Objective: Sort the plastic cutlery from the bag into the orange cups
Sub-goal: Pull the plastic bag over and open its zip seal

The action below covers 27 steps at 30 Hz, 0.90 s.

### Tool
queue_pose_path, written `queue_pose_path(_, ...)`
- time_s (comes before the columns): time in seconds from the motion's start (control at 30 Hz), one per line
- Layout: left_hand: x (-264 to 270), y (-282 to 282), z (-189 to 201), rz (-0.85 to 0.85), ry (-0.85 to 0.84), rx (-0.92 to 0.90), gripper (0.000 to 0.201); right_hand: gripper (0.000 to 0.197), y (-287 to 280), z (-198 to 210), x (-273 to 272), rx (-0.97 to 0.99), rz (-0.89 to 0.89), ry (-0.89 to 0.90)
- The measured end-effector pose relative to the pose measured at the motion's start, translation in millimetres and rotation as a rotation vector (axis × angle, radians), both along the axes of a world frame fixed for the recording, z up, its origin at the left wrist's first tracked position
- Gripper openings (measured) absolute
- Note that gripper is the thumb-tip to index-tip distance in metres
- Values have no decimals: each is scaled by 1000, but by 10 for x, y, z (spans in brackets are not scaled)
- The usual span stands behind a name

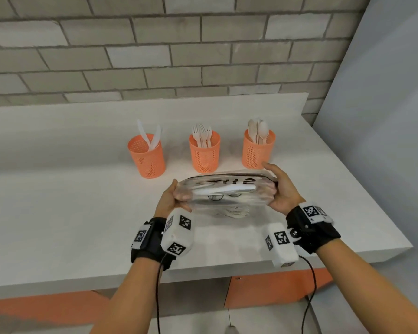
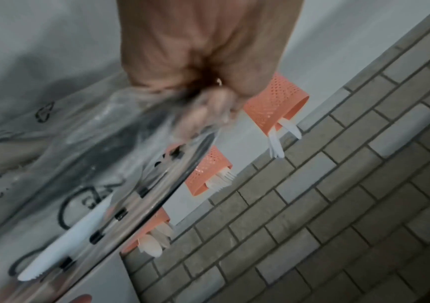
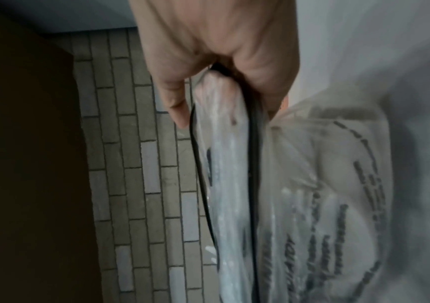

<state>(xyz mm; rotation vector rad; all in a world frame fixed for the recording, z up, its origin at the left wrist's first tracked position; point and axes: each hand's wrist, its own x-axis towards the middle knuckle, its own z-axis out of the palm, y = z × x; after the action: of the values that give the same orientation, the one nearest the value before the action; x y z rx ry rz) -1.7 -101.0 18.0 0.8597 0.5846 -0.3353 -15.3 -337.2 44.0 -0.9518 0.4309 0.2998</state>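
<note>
**Cutlery bag held up between both hands over the counter**

Cutlery of white plastic is already split among three orange perforated cups near the back of the white counter [image 1: 58,213]: knives [image 1: 150,137] in the left cup [image 1: 147,156], forks [image 1: 202,137] in the middle cup [image 1: 205,153], spoons [image 1: 258,131] in the right cup [image 1: 258,150]. In front of that row, the clear plastic bag [image 1: 225,196] with black printing is held off the counter. One white knife [image 2: 65,242] shows inside it, lying lengthwise near the bag's black-edged mouth.

The left hand [image 1: 171,201] grips the bag's left end, fingers curled round the gathered plastic; the left wrist view shows fingertips [image 2: 208,108] seen through the film. The right hand [image 1: 281,189] grips the right end, thumb on one side and fingers [image 3: 174,98] on the other of the black rim, just beside the base of the spoon cup.

Both wrists wear black straps carrying white blocks with square black-and-white markers, and dark cables trail down from them. A grey brick wall [image 1: 203,44] rises behind the counter, with orange cabinet fronts [image 1: 275,288] below its edge.
</note>
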Motion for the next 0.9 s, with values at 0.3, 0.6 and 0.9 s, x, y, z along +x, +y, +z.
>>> queue_pose_path(0.3,31,104,50,-159,27,231,29,65,-76,-181,51,-444,114,-67)
queue_pose_path(0.6,-210,78,148,-131,-997,1391,12,22,-30,-47,-324,-1581,162,-737)
queue_pose_path(0.9,4,-29,108,-1050,-660,1758,47,13,96,-75,-280,-1547,271,-303)
